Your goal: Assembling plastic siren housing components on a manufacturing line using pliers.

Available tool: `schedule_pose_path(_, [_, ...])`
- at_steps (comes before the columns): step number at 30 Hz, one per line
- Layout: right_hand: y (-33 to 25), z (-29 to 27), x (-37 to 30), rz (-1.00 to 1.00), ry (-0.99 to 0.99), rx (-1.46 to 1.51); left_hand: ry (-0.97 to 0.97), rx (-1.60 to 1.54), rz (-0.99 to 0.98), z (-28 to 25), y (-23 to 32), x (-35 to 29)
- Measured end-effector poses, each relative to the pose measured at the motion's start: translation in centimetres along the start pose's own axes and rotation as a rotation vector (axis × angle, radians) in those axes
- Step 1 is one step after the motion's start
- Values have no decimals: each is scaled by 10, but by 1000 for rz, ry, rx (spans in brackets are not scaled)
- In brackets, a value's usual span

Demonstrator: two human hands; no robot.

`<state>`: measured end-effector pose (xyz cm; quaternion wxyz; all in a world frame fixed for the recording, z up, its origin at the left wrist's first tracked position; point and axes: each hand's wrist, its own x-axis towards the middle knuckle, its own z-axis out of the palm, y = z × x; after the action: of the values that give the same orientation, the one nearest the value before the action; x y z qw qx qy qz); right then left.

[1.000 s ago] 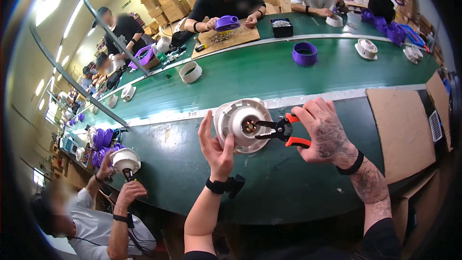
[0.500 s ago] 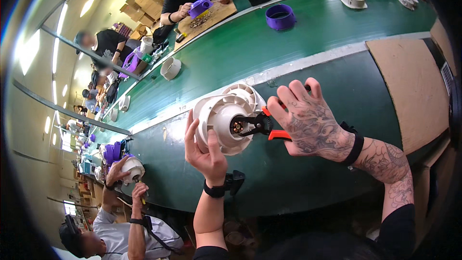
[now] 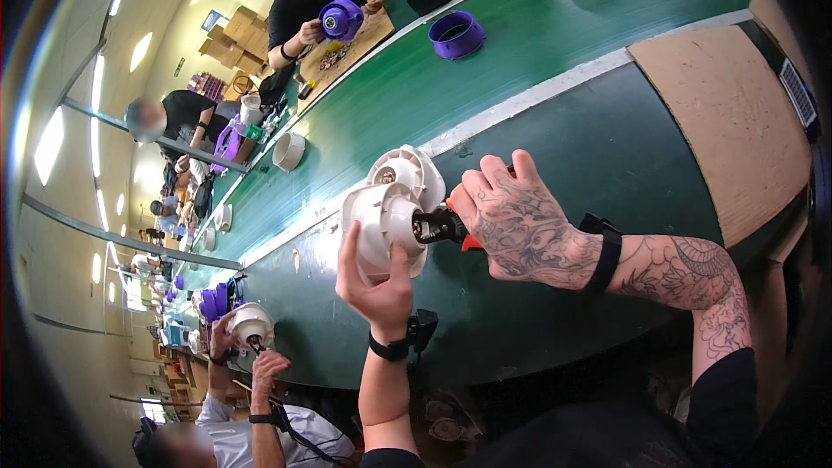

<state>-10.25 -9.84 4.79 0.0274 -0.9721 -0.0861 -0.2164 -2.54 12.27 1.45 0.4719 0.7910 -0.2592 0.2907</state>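
Grasping orange-handled pliers [image 3: 442,225], the right fingers [image 3: 477,186] held them at the mouth of a white housing [image 3: 368,221], clasped in the left fingers [image 3: 348,251] above the surface [image 3: 537,321]. At one o'clock stood a partly hidden second housing [image 3: 416,172]; cardboard [image 3: 728,121] lay toward three o'clock.

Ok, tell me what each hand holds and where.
Left hand: the white round housing, by its near side. Right hand: the pliers, by their orange handles.

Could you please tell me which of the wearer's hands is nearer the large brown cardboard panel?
Right: the right hand, gripping the orange-handled pliers, is left of the cardboard panel, apart from it; the left hand, holding a white housing, is farther left.
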Motion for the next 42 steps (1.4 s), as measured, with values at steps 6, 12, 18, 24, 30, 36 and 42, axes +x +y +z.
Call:
schedule_pose_path(6, [8, 10, 4, 19, -137, 155, 21, -53, -109, 6, -8, 0])
schedule_pose_path(12, [10, 19, 3, 71, -296, 199, -36, 38, -67, 4, -17, 0])
schedule_pose_path(18, [21, 52, 15, 236, -532, 894, 48, 101, 94, 0, -5, 0])
schedule_pose_path(24, [70, 73, 24, 179, -1245, 1545, 48, -479, -485, -10, -55, 31])
schedule_pose_path(30, [88, 94, 19, 322, -1191, 2294, -85, -773, -951, -99, -199, 48])
schedule_pose_path(36, [113, 110, 9, 385, -1165, 2406, -124, -226, -1120, -148, -225, 37])
schedule_pose_path(42, [118, 121, 10, 415, -1234, 2479, -80, 552, -309, -89, -147, 52])
